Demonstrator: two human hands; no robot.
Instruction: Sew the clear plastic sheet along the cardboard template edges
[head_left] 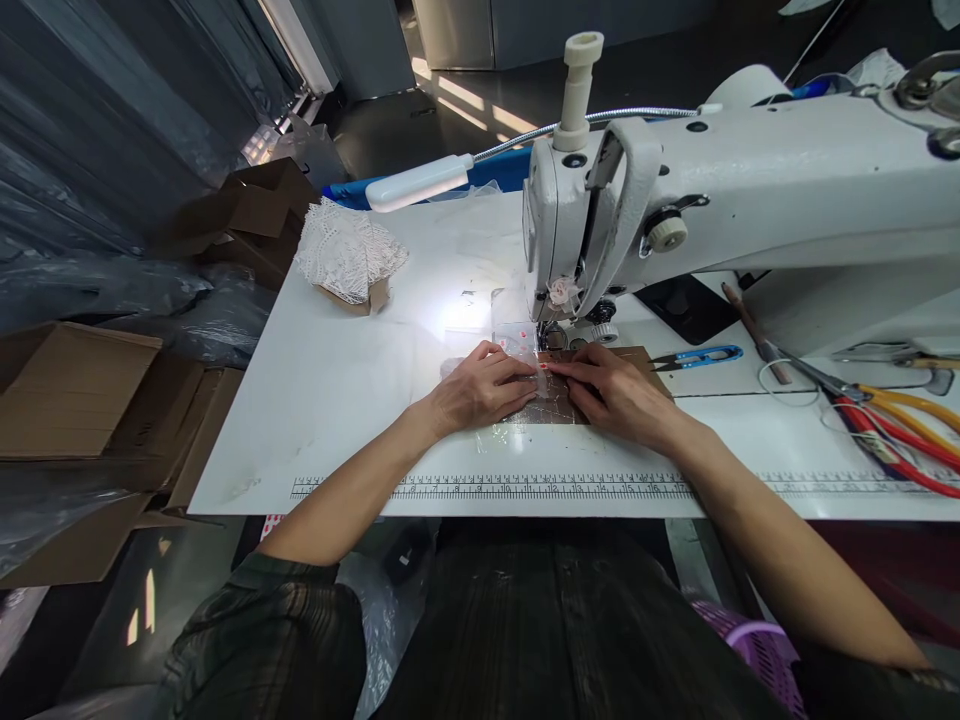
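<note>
My left hand lies on a sheer whitish fabric with small red marks, its fingers stretched toward the needle area. From the other side my right hand reaches in, index finger extended to the fabric edge and thumb spread below it. Both hands press down rather than grip. Under the fingertips is a brown flat piece, partly covered by sheer material. Directly above stands the white sewing machine, its presser foot close beyond my fingertips. What lies beneath my palms is hidden.
White lace sits in a small box at the back left. A lamp lights the table. Blue thread snips, orange-handled scissors and a black flat object lie right. Cardboard boxes stand left.
</note>
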